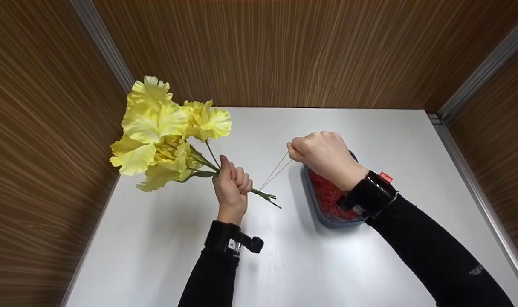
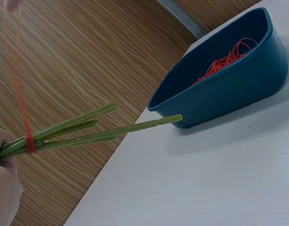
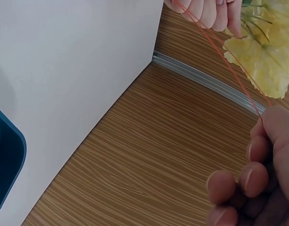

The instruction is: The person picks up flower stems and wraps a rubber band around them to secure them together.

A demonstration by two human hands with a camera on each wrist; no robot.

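1. The left hand (image 1: 232, 184) is curled in a fist around the green stems (image 2: 83, 132) of a bunch of yellow artificial flowers (image 1: 165, 134), held above the white table (image 1: 284, 256). The blooms point up and to the person's left; the cut stem ends stick out below the fist toward the right.

2. A red rubber band (image 2: 21, 99) is looped around the stems just beside the left hand's fingers. In the left wrist view it wraps the stems tightly and runs upward as a stretched double strand.

3. The right hand (image 1: 325, 157) pinches the far end of that rubber band between curled fingers and thumb, holding it taut in a straight line from the stems. The right hand sits well apart from the left, above the rim of the tub.

4. A dark blue plastic tub (image 1: 322, 215) stands on the table under the right wrist, holding a heap of red rubber bands (image 1: 327, 196).

5. From the right wrist view the strand looks like a single loop, though the exact grip is partly hidden by the fingers (image 3: 257, 181).

6. Wood-grain walls (image 1: 284, 51) with metal corner strips enclose the table on three sides. Both forearms wear black sleeves and wrist-mounted cameras.
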